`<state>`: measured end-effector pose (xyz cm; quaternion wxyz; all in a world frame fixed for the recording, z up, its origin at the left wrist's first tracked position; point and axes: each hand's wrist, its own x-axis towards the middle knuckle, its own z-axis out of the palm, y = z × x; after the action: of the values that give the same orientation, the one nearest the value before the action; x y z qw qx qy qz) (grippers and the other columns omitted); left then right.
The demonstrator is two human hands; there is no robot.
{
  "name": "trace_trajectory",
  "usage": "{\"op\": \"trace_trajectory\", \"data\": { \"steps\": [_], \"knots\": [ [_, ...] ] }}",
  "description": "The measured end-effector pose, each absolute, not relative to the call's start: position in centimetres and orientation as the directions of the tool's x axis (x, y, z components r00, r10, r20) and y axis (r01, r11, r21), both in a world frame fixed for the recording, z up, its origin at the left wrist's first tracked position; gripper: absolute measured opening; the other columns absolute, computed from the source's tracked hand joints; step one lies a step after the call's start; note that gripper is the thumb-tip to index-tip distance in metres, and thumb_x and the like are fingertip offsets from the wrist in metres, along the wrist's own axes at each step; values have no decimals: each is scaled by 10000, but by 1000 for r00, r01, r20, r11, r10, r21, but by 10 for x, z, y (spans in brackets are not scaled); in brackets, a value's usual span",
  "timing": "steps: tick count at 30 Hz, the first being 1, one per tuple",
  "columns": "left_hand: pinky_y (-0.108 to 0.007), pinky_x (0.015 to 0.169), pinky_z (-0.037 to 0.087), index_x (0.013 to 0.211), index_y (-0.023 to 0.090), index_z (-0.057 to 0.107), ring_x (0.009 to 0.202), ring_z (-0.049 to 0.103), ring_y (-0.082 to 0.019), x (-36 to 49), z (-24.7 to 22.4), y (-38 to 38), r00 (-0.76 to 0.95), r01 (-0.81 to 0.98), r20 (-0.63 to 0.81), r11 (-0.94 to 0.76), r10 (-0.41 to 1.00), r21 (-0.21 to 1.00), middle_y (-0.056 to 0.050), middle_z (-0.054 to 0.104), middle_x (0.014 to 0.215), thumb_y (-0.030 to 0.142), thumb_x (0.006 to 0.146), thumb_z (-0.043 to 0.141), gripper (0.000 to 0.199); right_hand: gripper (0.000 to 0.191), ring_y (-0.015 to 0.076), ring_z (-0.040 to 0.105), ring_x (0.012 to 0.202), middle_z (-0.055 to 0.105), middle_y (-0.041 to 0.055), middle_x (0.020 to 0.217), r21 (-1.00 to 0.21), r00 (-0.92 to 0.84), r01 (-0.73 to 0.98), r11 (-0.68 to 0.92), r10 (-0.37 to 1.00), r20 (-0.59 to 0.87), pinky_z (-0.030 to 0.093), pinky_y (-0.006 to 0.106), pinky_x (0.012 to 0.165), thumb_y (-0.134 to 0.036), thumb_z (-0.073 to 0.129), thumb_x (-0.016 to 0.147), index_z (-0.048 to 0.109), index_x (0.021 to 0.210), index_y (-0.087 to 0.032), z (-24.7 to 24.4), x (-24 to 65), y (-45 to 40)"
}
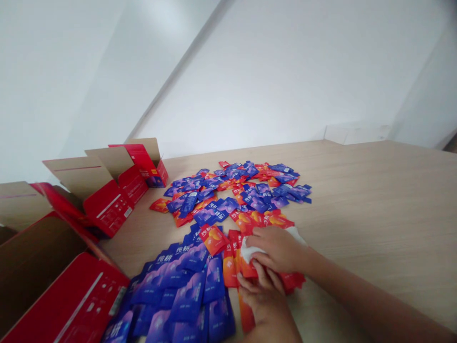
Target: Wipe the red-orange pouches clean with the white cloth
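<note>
Pressing down on orange sachets in the head view: our right hand (276, 248) curls over a white tissue (250, 251), seemingly pinching it against the pile. Our left hand (260, 295) sits just below, fingers half-spread on the orange sachets (230, 267). Fanned blue sachets (178, 290) lie beside them, more scattered up the wooden table (357, 200), red cartons (107, 209) at left.

Pale wood tabletop (374, 205) — blue and orange sachets (217, 209), open red cartons (109, 209).

Head-worn view looks forward and down, close above the right hand (276, 250)
</note>
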<state>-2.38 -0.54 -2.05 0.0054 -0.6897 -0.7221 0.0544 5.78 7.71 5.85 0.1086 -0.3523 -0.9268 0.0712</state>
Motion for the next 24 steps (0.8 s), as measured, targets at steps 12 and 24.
{"op": "trace_trajectory", "data": {
  "steps": [12, 24],
  "knots": [
    [-709, 861, 399, 1226, 374, 540, 1159, 460, -446, -22, -21, -5, -58, 988, -47, 50, 997, -149, -90, 461, 1380, 16, 830, 432, 545, 254, 208, 515, 883, 572, 70, 995, -202, -668, 678, 706, 707, 232, 369, 309, 760, -331, 444, 903, 569, 1090, -213, 59, 63, 82],
    [-702, 865, 402, 1213, 362, 555, 1156, 471, -440, -25, -21, -3, -49, 993, -43, 44, 998, -112, -110, 461, 1381, 22, 825, 448, 526, 207, 214, 524, 881, 588, 76, 977, -172, -611, 737, 654, 753, 246, 360, 306, 738, -280, 450, 890, 567, 1038, -195, 56, 59, 84]
  ]
}}
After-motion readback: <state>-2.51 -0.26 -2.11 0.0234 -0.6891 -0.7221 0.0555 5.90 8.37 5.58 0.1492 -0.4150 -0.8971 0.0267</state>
